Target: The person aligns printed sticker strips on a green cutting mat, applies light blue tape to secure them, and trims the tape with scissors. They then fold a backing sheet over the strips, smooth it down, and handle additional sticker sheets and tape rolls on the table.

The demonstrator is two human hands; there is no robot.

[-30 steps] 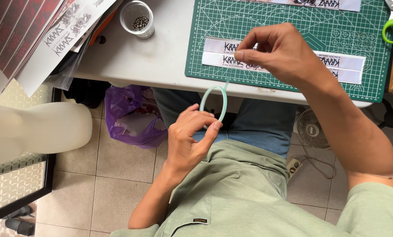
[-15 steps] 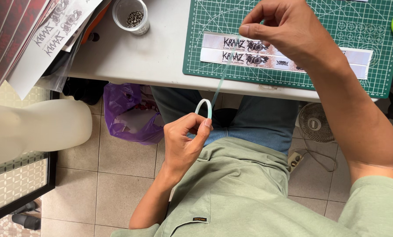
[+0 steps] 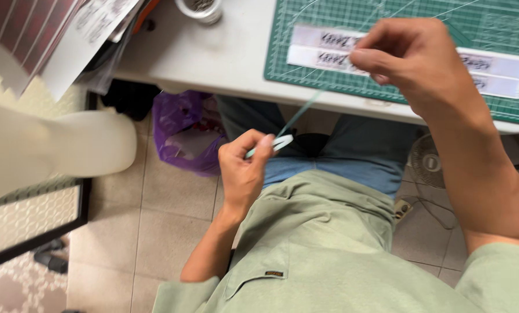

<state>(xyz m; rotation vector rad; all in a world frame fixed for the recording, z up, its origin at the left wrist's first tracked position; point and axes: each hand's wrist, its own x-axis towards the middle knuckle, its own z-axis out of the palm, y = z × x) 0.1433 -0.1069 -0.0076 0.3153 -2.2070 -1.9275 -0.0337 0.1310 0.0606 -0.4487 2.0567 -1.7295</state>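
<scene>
Right now the pale green strip (image 3: 297,119) runs taut, diagonal, from left hand (image 3: 245,168) low near lap up to right hand (image 3: 410,64) over the green cutting mat (image 3: 387,17) on the surface; both hands' fingers pinched on it, small loop at left end.

Small cup (image 3: 200,8) left of the cutting mat (image 3: 387,35): top cut off, contents indistinct. Mat: far edge cut off. Label strips (image 3: 323,49) on mat: blurred.

Two hands (image 3: 245,174), one teal strip (image 3: 300,116), one cutting mat (image 3: 387,17), two labels (image 3: 323,40), one fan (image 3: 427,162)
</scene>
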